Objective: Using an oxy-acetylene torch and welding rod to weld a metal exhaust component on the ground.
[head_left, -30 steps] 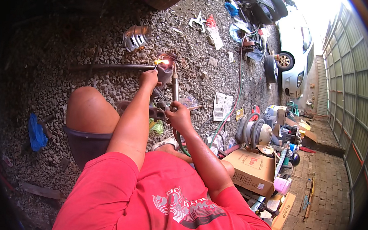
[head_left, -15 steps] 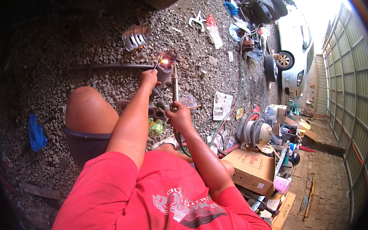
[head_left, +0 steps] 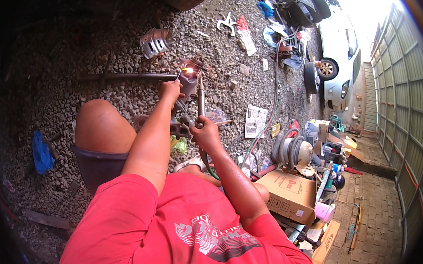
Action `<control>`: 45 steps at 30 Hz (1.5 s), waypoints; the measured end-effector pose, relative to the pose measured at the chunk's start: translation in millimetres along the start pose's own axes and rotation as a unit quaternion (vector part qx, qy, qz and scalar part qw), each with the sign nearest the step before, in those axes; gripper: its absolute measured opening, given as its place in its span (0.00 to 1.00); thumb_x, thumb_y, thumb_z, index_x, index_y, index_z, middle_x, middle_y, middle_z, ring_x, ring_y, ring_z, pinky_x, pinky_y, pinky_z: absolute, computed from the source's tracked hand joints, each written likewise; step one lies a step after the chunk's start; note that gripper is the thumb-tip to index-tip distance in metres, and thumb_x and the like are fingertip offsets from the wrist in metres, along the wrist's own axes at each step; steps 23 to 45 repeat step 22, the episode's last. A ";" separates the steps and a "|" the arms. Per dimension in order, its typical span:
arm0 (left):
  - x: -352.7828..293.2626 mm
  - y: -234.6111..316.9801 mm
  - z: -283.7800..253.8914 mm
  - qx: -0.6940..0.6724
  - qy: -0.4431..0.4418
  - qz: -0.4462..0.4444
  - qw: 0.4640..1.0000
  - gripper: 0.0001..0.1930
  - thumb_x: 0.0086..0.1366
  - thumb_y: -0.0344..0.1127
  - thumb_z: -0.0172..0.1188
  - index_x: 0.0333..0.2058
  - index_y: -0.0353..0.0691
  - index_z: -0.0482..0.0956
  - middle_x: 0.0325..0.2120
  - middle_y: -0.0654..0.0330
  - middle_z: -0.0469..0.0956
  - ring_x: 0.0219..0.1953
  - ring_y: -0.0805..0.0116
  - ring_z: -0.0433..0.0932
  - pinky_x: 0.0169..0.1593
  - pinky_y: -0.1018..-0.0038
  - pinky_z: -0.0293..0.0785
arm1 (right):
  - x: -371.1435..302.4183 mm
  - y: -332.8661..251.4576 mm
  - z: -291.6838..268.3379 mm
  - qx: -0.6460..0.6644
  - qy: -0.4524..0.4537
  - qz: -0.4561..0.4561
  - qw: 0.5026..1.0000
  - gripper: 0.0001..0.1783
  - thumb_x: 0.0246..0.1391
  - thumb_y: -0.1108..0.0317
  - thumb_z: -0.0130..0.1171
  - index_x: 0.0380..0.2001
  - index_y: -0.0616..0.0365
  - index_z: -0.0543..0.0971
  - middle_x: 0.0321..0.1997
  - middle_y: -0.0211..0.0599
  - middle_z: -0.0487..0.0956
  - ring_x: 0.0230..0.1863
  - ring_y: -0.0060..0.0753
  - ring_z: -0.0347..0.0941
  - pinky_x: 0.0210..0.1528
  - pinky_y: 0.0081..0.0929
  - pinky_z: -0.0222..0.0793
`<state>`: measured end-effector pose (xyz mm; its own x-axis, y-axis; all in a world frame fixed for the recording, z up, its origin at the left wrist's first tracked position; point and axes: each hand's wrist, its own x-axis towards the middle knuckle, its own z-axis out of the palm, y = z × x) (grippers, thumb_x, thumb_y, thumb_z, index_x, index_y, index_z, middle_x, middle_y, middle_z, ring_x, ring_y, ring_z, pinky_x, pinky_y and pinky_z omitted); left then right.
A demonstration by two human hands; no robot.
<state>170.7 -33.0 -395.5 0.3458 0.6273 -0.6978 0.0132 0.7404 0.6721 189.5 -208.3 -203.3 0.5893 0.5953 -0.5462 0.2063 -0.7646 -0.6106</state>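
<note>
My right hand (head_left: 206, 132) is closed around the handle of a gas welding torch (head_left: 201, 102), whose tip points at a bright glowing spot on a metal exhaust part (head_left: 189, 84). Pinched in my left hand (head_left: 171, 90) is a thin metal rod (head_left: 178, 74), its far end close to the glow. From the exhaust part a long dark pipe (head_left: 128, 76) runs left over the gravel. Glare hides the exact point where rod and metal meet. Beneath my forearms lies a metal flange piece (head_left: 178, 129), partly covered.
A slotted metal shield (head_left: 156, 43) lies beyond the pipe. Hoses (head_left: 276, 83) cross the gravel on the right. A cardboard box (head_left: 287, 193), a round tank with a coiled hose (head_left: 294, 153) and mixed clutter stand at my right. Farther off is a white car (head_left: 340, 57).
The glow at the torch tip has shifted slightly in shape, stretching a little leftward. Both hands stay almost in the same place.
</note>
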 end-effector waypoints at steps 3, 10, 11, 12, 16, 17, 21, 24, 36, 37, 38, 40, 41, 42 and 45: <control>-11.4 4.5 11.5 0.007 -0.012 -0.022 1.000 0.18 0.80 0.46 0.58 0.41 0.37 0.88 0.22 0.66 0.76 0.22 0.66 0.85 0.21 0.71 0.73 | 3.8 13.7 -5.8 -0.018 0.014 0.005 1.000 0.10 0.61 0.72 0.71 0.41 0.64 0.81 0.28 0.31 0.81 0.22 0.24 0.80 0.23 0.26 0.76; -19.0 10.4 8.8 0.022 -0.015 -0.022 0.999 0.18 0.80 0.46 0.58 0.42 0.37 0.88 0.22 0.67 0.77 0.22 0.67 0.85 0.21 0.71 0.72 | 5.1 20.2 -3.9 -0.021 0.017 -0.006 1.000 0.09 0.61 0.72 0.71 0.41 0.64 0.81 0.28 0.30 0.81 0.22 0.23 0.80 0.24 0.26 0.76; -18.8 9.6 9.2 0.019 -0.017 -0.024 0.999 0.18 0.80 0.45 0.58 0.42 0.37 0.88 0.22 0.66 0.77 0.22 0.67 0.85 0.22 0.71 0.74 | 4.6 19.7 -4.0 -0.018 0.017 -0.003 1.000 0.09 0.61 0.71 0.71 0.41 0.63 0.82 0.28 0.30 0.81 0.22 0.23 0.80 0.24 0.27 0.76; -18.5 8.7 9.8 0.018 -0.019 -0.026 0.999 0.17 0.80 0.45 0.58 0.42 0.37 0.88 0.23 0.66 0.77 0.22 0.67 0.85 0.23 0.71 0.76 | 4.1 19.4 -4.2 -0.015 0.018 0.000 1.000 0.09 0.61 0.71 0.71 0.41 0.63 0.82 0.27 0.30 0.81 0.22 0.22 0.80 0.24 0.27 0.76; -7.0 4.7 5.9 0.014 -0.012 -0.014 1.000 0.19 0.79 0.44 0.60 0.42 0.32 0.90 0.38 0.54 0.89 0.27 0.60 0.90 0.30 0.66 0.87 | 1.1 12.5 -2.6 -0.006 0.015 -0.011 1.000 0.09 0.61 0.71 0.72 0.40 0.62 0.82 0.27 0.30 0.80 0.21 0.22 0.79 0.23 0.27 0.76; -7.1 6.5 7.4 0.033 -0.013 0.000 0.999 0.19 0.79 0.45 0.60 0.42 0.33 0.90 0.37 0.54 0.89 0.26 0.60 0.90 0.30 0.66 0.87 | 1.7 14.6 -4.2 -0.005 0.019 -0.009 1.000 0.10 0.61 0.71 0.72 0.41 0.62 0.82 0.27 0.29 0.80 0.21 0.22 0.79 0.23 0.27 0.75; -14.0 23.5 0.8 0.145 -0.003 0.047 0.988 0.19 0.79 0.47 0.59 0.44 0.37 0.91 0.36 0.53 0.91 0.26 0.58 0.91 0.35 0.65 0.88 | -1.2 14.0 -13.9 -0.014 0.029 0.003 0.999 0.12 0.61 0.69 0.74 0.42 0.61 0.82 0.27 0.31 0.82 0.22 0.23 0.80 0.22 0.28 0.76; -19.5 31.7 -2.3 0.209 -0.007 0.058 0.976 0.20 0.78 0.50 0.60 0.46 0.41 0.92 0.40 0.52 0.92 0.27 0.54 0.91 0.42 0.60 0.89 | -0.9 20.9 -19.2 0.026 0.028 0.007 0.999 0.11 0.62 0.69 0.74 0.44 0.58 0.83 0.31 0.35 0.84 0.25 0.27 0.85 0.24 0.29 0.81; -19.5 31.7 -2.3 0.209 -0.007 0.058 0.976 0.20 0.78 0.50 0.60 0.46 0.41 0.92 0.40 0.52 0.92 0.27 0.54 0.91 0.42 0.60 0.89 | -0.9 20.9 -19.2 0.026 0.028 0.007 0.999 0.11 0.62 0.69 0.74 0.44 0.58 0.83 0.31 0.35 0.84 0.25 0.27 0.85 0.24 0.29 0.81; -19.5 31.7 -2.3 0.209 -0.007 0.058 0.976 0.20 0.78 0.50 0.60 0.46 0.41 0.92 0.40 0.52 0.92 0.27 0.54 0.91 0.42 0.60 0.89 | -0.9 20.9 -19.2 0.026 0.028 0.007 0.999 0.11 0.62 0.69 0.74 0.44 0.58 0.83 0.31 0.35 0.84 0.25 0.27 0.85 0.24 0.29 0.81; -19.5 31.7 -2.3 0.209 -0.007 0.058 0.976 0.20 0.78 0.50 0.60 0.46 0.41 0.92 0.40 0.52 0.92 0.27 0.54 0.91 0.42 0.60 0.89 | -0.9 20.9 -19.2 0.026 0.028 0.007 0.999 0.11 0.62 0.69 0.74 0.44 0.58 0.83 0.31 0.35 0.84 0.25 0.27 0.85 0.24 0.29 0.81; -19.5 31.7 -2.3 0.209 -0.007 0.058 0.976 0.20 0.78 0.50 0.60 0.46 0.41 0.92 0.40 0.52 0.92 0.27 0.54 0.91 0.42 0.60 0.89 | -0.9 20.9 -19.2 0.026 0.028 0.007 0.999 0.11 0.62 0.69 0.74 0.44 0.58 0.83 0.31 0.35 0.84 0.25 0.27 0.85 0.24 0.29 0.81; -19.5 31.7 -2.3 0.209 -0.007 0.058 0.976 0.20 0.78 0.50 0.60 0.46 0.41 0.92 0.40 0.52 0.92 0.27 0.54 0.91 0.42 0.60 0.89 | -0.9 20.9 -19.2 0.026 0.028 0.007 0.999 0.11 0.62 0.69 0.74 0.44 0.58 0.83 0.31 0.35 0.84 0.25 0.27 0.85 0.24 0.29 0.81; -19.5 31.7 -2.3 0.209 -0.007 0.058 0.976 0.20 0.78 0.50 0.60 0.46 0.41 0.92 0.40 0.52 0.92 0.27 0.54 0.91 0.42 0.60 0.89 | -0.9 20.9 -19.2 0.026 0.028 0.007 0.999 0.11 0.62 0.69 0.74 0.44 0.58 0.83 0.31 0.35 0.84 0.25 0.27 0.85 0.24 0.29 0.81; -19.5 31.7 -2.3 0.209 -0.007 0.058 0.976 0.20 0.78 0.50 0.60 0.46 0.41 0.92 0.40 0.52 0.92 0.27 0.54 0.91 0.42 0.60 0.89 | -0.9 20.9 -19.2 0.026 0.028 0.007 0.999 0.11 0.62 0.69 0.74 0.44 0.58 0.83 0.31 0.35 0.84 0.25 0.27 0.85 0.24 0.29 0.81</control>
